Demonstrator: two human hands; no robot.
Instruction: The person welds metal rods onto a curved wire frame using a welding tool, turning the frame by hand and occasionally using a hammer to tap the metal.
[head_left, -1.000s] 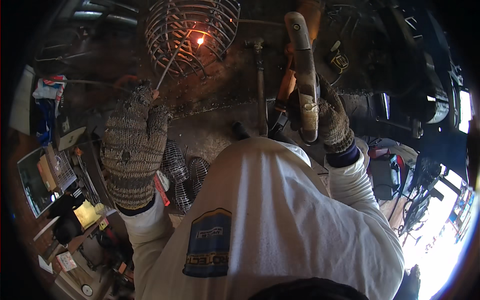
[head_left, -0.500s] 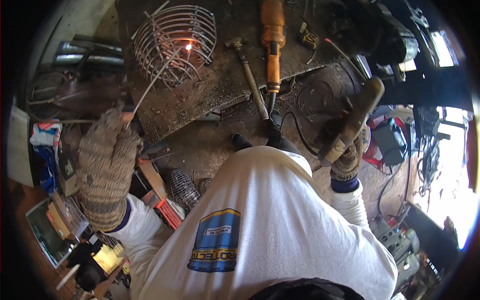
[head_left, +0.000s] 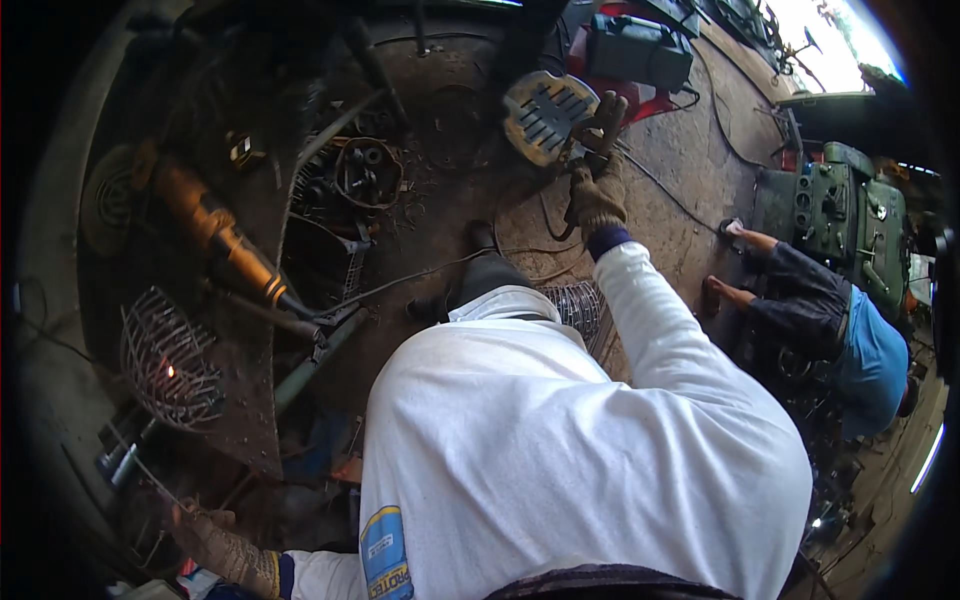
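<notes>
At the lower left, my left hand (head_left: 225,548), in a brown knitted glove, has its fingers closed on the end of a thin metal rod (head_left: 152,480). The rod points toward a basket-like frame of bent metal bars (head_left: 165,345), where a small spot glows orange. My right hand (head_left: 598,190), also gloved, is raised at the upper middle. Its fingers are curled, though what they grip is too dark to make out. Just beyond them is a round plate with dark slots and a yellowish rim (head_left: 532,142).
An orange power tool (head_left: 225,235) and a hammer (head_left: 262,308) lie on the dark metal bench (head_left: 245,400). A red and grey machine (head_left: 640,52) stands on the floor, with cables around it. Right, a person in a blue shirt (head_left: 868,350) bends beside a green machine (head_left: 845,210).
The view has swung to the right, so the bench now sits at the left. The other person and green machine have come into view. My right arm now reaches farther out.
</notes>
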